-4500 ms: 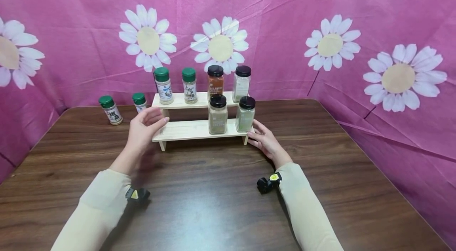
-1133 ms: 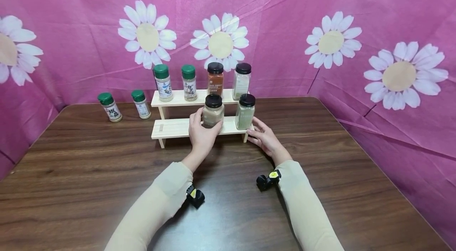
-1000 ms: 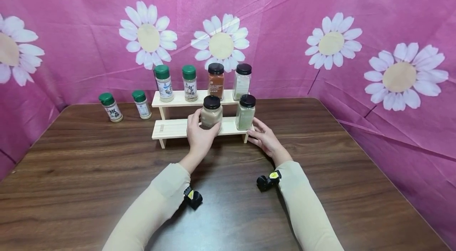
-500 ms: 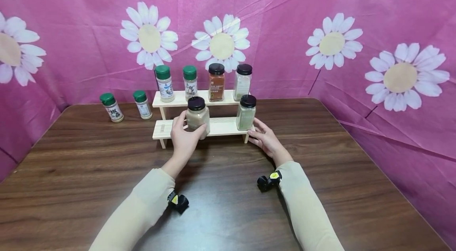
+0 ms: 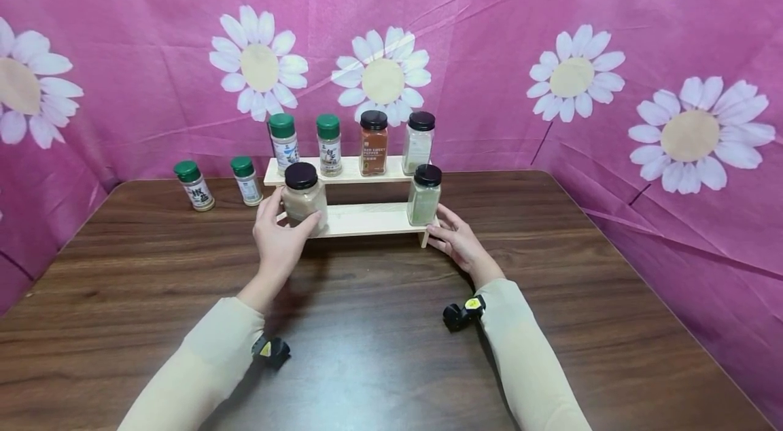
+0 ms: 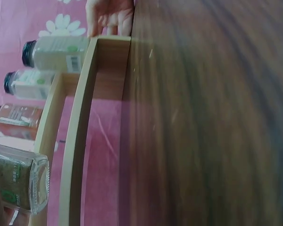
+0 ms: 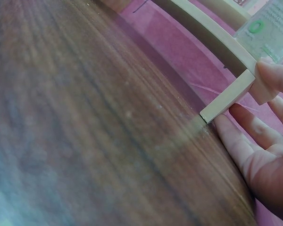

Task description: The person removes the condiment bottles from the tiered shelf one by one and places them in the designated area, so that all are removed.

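Note:
My left hand [image 5: 276,240] holds a black-lidded spice jar [image 5: 305,202] of brownish powder between thumb and fingers, at the left end of the rack's lower shelf. In the left wrist view, the base of this glass jar [image 6: 19,179] shows apart from the lower shelf edge. My right hand [image 5: 457,238] grips the right end of the two-tier wooden spice rack [image 5: 367,219]; its thumb lies on the shelf's end and its fingers touch the leg [image 7: 228,96]. Close to that hand, a black-lidded jar of pale green contents [image 5: 424,196] stands on the lower shelf.
On the upper shelf stand two green-capped shakers [image 5: 329,147], a red sweet pepper jar [image 5: 374,144] and a pale black-lidded jar [image 5: 419,143]. Two more green-capped shakers [image 5: 196,187] stand on the wooden table [image 5: 367,336] left of the rack. Pink flowered cloth [image 5: 477,43] hangs behind.
My left hand came from the left end of the rack, took hold of the brownish jar beside the green one and carried it left along the lower shelf. The right hand stayed put.

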A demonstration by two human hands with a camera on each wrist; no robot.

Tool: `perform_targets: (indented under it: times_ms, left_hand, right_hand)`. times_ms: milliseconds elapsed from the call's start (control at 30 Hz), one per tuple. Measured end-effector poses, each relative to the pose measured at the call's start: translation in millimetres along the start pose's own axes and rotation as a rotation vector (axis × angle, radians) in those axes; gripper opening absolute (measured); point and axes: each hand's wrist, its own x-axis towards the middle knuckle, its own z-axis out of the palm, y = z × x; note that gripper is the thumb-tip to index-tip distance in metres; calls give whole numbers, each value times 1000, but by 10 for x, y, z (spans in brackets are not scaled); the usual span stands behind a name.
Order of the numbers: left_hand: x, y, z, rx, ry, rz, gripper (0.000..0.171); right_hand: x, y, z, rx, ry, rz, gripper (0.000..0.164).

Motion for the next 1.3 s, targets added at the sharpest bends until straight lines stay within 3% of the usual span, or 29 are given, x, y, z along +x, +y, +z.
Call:
perform_targets:
  times_ms: [467,800,933,1067,1167,1300]
  left_hand:
    - [167,-69,-385,74,100,-19,52]
    - [293,-235,-596,115,239,-27,49]
    - [364,-436,-682,86,291,-47,50]
    - [471,-766,-801,74,335,-53,48]
    - [524,-818,-880,78,364,-79,47]
    - [514,-587,-947,132,397,-142,44]
  right_hand:
    - [7,-5,-3,13,7,-3,62]
    - [11,6,-5,8,8,0,61]
    - [9,9,-4,4,-1,-7,61]
    - [9,12,-2,5,-13,-14,61]
    - [12,14,-5,8,-12,-18,61]
    - [17,17,-11,7,-7,-17,61]
